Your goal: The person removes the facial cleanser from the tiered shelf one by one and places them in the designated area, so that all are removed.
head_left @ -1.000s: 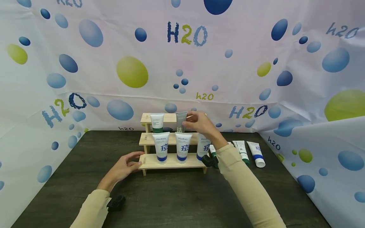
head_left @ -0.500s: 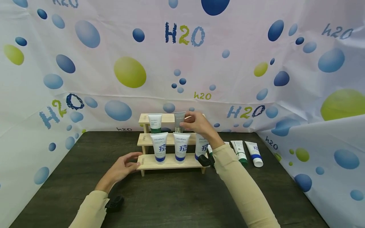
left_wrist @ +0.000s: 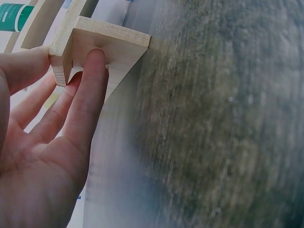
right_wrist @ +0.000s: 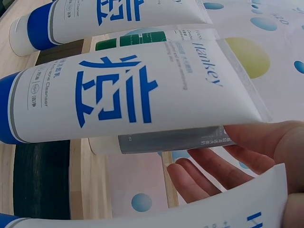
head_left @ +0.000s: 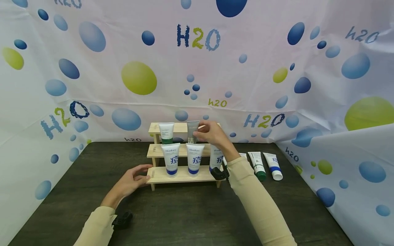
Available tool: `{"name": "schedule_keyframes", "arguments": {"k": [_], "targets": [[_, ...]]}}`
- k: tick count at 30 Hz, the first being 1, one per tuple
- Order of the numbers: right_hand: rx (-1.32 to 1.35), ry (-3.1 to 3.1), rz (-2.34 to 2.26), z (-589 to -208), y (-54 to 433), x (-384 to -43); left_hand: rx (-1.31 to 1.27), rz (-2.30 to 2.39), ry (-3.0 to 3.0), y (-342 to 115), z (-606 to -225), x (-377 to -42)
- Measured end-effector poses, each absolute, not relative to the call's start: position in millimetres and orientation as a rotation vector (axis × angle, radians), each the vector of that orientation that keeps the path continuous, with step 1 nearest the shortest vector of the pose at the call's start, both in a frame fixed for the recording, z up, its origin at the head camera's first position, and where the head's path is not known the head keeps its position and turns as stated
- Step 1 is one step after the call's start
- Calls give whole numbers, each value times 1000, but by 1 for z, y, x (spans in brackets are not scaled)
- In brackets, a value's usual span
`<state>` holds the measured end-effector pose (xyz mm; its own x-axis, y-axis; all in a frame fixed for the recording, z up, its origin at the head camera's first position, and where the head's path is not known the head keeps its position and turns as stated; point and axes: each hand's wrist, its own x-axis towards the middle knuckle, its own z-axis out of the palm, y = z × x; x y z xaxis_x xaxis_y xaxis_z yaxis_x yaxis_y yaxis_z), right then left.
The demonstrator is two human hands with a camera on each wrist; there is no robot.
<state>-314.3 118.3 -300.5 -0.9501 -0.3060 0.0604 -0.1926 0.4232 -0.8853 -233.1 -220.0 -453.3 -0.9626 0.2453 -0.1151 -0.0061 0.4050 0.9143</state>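
Observation:
A three-tier wooden display stand point(head_left: 203, 175) sits on the dark table. My left hand point(head_left: 130, 181) holds the left end of its bottom step, thumb at the board's edge and fingertips against the side leg point(left_wrist: 114, 40). A grey squeeze tube point(head_left: 192, 131) stands upright on the middle step, beside a white tube with a green cap point(head_left: 166, 132). My right hand point(head_left: 212, 133) pinches the grey tube's right edge near the top, the other fingers loosely bent. Three white tubes with blue caps, such as this middle one point(head_left: 194, 159), line the bottom step; my right forearm partly covers the rightmost.
Right of the stand, a white tube with a green cap point(head_left: 257, 165) and a white tube with a blue band point(head_left: 273, 166) lie on the table point(head_left: 184, 212). More tubes there are partly hidden by my right sleeve point(head_left: 255, 191). A printed backdrop point(head_left: 172, 68) rises behind.
The head view has shifted slightly, so everything sits a little further left. Both hands keep their places on the stand and at the grey tube.

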Motion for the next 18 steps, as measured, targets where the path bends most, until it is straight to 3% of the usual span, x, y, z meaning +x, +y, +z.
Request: {"name": "schedule_keyframes", "arguments": {"k": [18], "targets": [[-447,2578,-1560,-300,118,-310,224,1588,2418,-220,-453,-233]]}}
